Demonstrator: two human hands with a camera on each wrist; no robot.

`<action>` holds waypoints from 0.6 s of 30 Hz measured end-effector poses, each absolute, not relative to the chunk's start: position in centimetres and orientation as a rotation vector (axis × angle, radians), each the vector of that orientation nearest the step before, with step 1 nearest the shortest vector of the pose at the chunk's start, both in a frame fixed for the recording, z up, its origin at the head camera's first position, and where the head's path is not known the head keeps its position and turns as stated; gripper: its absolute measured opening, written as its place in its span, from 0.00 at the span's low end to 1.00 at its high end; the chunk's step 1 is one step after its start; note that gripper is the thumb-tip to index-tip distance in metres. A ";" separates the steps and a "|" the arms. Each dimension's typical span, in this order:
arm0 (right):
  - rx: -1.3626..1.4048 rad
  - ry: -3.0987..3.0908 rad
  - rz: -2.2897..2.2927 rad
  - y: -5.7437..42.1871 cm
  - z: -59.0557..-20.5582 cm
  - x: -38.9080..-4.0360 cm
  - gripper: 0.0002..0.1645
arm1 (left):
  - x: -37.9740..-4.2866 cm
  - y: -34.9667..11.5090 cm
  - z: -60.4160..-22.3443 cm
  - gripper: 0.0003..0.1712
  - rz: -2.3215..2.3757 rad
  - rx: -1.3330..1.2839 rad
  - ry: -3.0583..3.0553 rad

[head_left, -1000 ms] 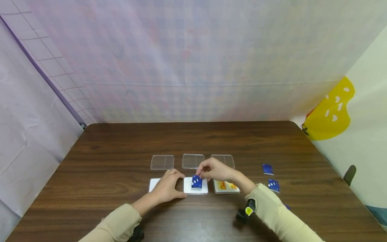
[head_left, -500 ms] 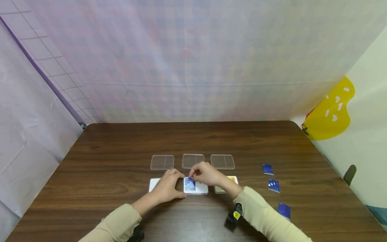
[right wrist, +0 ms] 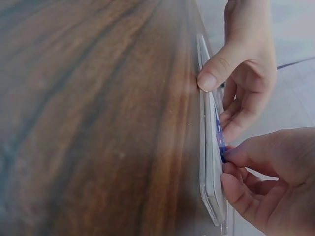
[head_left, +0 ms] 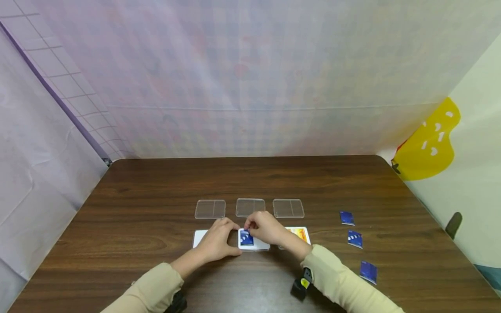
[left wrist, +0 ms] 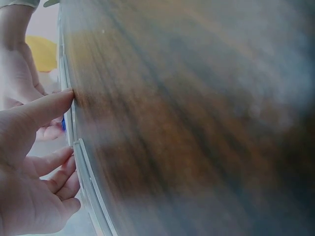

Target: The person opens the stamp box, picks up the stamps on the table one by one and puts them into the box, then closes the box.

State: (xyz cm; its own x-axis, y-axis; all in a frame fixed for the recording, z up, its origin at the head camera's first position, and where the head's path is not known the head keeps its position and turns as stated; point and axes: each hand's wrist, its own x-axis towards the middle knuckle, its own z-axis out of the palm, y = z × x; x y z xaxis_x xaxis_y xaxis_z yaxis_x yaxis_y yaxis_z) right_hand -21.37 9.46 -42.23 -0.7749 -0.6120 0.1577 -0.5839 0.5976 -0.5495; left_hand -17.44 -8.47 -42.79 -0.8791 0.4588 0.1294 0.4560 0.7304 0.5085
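A flat white case (head_left: 260, 245) with a clear rim lies in the middle of a row of three. My left hand (head_left: 216, 241) holds it at its left end, thumb on the near edge and fingertips at the far edge. On its left half lies a small blue card (head_left: 246, 238) with white marks. My right hand (head_left: 266, 227) pinches the card's upper edge between thumb and fingertips. In the right wrist view the card (right wrist: 220, 135) leans slightly off the white surface. My left hand partly covers the left white case (head_left: 198, 236); my right forearm partly covers the right case with a yellow-orange picture (head_left: 300, 233).
Three clear plastic lids (head_left: 210, 209) lie in a row behind the cases. On the right side of the brown table (head_left: 156, 187) are three more blue cards (head_left: 355, 239), spaced apart. A pale curtain (head_left: 242, 78) hangs behind the table's far edge.
My right hand has moved left and lowered the blue card from above the middle of the case onto its left half. My left hand has stayed in place.
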 end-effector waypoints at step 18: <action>-1.065 2.777 -0.974 9.7 -42.5 -21.0 0.06 | -17.5 -8.4 -42.7 0.32 0.867 0.763 2.907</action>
State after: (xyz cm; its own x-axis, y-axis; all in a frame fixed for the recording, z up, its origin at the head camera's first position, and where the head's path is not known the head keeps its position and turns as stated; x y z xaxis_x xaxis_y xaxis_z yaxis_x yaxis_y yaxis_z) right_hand -21.05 9.68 -42.50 -0.7682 -0.6077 0.2015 -0.6004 0.5747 -0.5561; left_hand -17.53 -8.43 -42.70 -0.8810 0.4571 0.1220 0.4493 0.7275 0.5185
